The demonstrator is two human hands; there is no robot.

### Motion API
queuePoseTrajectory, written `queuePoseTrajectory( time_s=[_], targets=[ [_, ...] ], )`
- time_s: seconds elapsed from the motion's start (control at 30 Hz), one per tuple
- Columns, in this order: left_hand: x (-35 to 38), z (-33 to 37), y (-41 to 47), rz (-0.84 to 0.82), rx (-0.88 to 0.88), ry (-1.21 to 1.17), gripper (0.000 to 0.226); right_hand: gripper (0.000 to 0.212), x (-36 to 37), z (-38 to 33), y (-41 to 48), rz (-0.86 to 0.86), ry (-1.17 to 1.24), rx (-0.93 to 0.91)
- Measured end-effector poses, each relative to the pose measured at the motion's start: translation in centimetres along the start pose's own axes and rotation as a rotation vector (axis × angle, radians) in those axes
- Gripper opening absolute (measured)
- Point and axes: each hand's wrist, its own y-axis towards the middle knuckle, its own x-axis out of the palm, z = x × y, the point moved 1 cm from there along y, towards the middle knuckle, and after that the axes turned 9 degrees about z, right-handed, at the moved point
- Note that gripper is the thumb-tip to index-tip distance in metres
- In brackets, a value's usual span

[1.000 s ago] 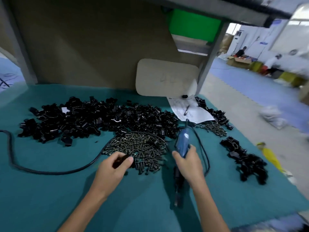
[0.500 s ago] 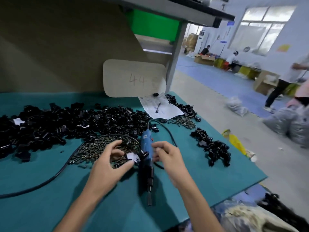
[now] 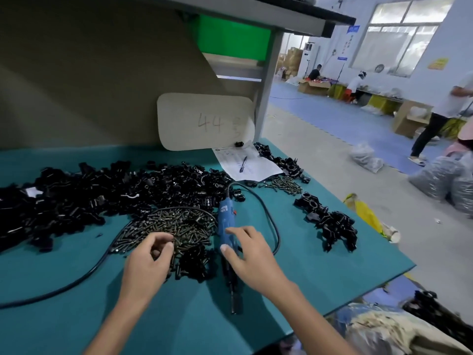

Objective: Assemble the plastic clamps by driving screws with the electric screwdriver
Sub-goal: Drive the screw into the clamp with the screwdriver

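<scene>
The blue electric screwdriver (image 3: 225, 219) lies on the teal mat (image 3: 332, 272), its black tip pointing toward me. My right hand (image 3: 252, 254) rests over its body with fingers fairly straight and the thumb against its left side. My left hand (image 3: 149, 262) hovers at the near edge of the screw pile (image 3: 176, 222), fingers curled, pinching what looks like a single screw. A small cluster of black clamps (image 3: 194, 262) sits between my hands. A wide heap of black clamp parts (image 3: 102, 196) spreads across the back left.
A group of black clamps (image 3: 330, 224) lies at the right, with a smaller screw pile (image 3: 284, 184) behind it. The screwdriver's black cable (image 3: 275, 226) loops right and also runs left. Paper with a pen (image 3: 245, 162) and a board marked 44 (image 3: 204, 121) stand at the back. People work beyond the table's right edge.
My right hand let go of its grip on the screwdriver, which now lies on the mat. My left hand dropped the small white piece and went back into the screws. The view swung right.
</scene>
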Motion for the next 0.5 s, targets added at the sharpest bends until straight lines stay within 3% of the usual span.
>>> queuePoseTrajectory(
  time_s=[0.07, 0.2, 0.4, 0.5],
  targets=[
    [-0.1, 0.3, -0.4, -0.044, 0.056, 0.036, 0.008, 0.050, 0.9, -1.4, 0.1, -0.046, -0.052, -0.105],
    [0.1, 0.9, -0.6, -0.013, 0.100, 0.077, 0.013, 0.058, 3.5, -3.6, 0.2, -0.075, -0.487, -0.377],
    [-0.4, 0.2, 0.8, 0.068, -0.003, -0.001, 0.012, 0.034, 4.2, -4.3, 0.6, -0.057, -0.572, -0.333],
    [-0.1, 0.3, 1.1, 0.087, -0.003, -0.025, 0.012, 0.026, 3.5, -4.2, 0.3, -0.018, -0.443, -0.290]
  ],
)
